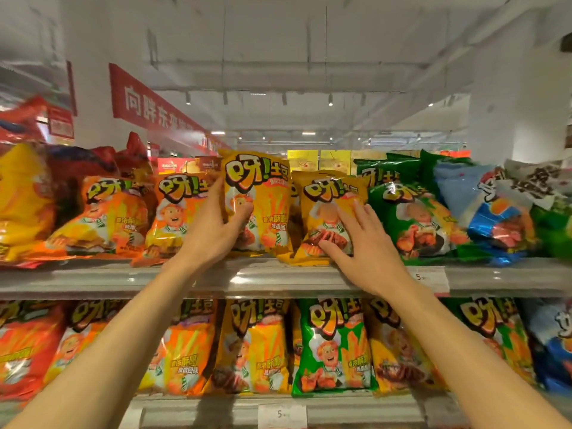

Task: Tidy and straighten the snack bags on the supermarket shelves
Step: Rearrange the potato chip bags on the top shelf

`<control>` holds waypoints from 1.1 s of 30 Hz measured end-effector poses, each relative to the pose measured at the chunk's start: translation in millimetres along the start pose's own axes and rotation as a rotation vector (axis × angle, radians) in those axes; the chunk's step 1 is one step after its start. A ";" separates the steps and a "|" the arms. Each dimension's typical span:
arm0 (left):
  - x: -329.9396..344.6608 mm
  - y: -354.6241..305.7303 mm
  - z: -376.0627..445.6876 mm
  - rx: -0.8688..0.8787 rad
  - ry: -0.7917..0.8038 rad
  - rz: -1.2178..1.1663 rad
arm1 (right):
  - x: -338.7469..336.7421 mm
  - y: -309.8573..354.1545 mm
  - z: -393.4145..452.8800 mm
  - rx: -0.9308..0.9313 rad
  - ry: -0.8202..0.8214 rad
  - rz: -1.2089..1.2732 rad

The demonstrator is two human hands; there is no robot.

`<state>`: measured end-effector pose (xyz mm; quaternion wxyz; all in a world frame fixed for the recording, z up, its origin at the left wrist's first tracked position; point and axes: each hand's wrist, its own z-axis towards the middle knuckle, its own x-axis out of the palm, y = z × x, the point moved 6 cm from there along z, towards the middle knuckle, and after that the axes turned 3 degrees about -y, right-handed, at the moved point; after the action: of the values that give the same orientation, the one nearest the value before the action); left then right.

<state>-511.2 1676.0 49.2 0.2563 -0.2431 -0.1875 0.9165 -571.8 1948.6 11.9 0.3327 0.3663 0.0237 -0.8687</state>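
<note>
Centre frame, upper shelf [278, 278]: left hand [213, 230] grips upright yellow bag [263, 202]; right hand [368, 243], fingers flat, presses leaning yellow bag [325, 212]. Orange bags [105, 218] at left and green bags [411, 218] at right slumped — most left imo.

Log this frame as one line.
left hand: grips upright yellow bag | right hand: flat on leaning yellow bag | upper shelf

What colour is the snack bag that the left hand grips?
Yellow-orange; the bag in the left hand shows best in the head view.
</note>
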 end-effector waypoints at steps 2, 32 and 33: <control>5.2 4.9 1.1 0.006 0.032 0.125 | -1.9 -4.9 -0.6 0.016 -0.017 0.047; 7.7 -12.8 -36.7 0.173 -0.087 0.073 | -24.0 2.4 -26.9 0.123 -0.114 0.233; 4.5 -12.7 -42.4 0.163 -0.098 0.021 | -27.8 2.2 -34.4 0.150 -0.148 0.279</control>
<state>-486.8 1697.9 19.1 0.2560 -0.1783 -0.1219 0.9422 -535.0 1972.3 5.4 0.4226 0.3249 -0.1166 -0.8380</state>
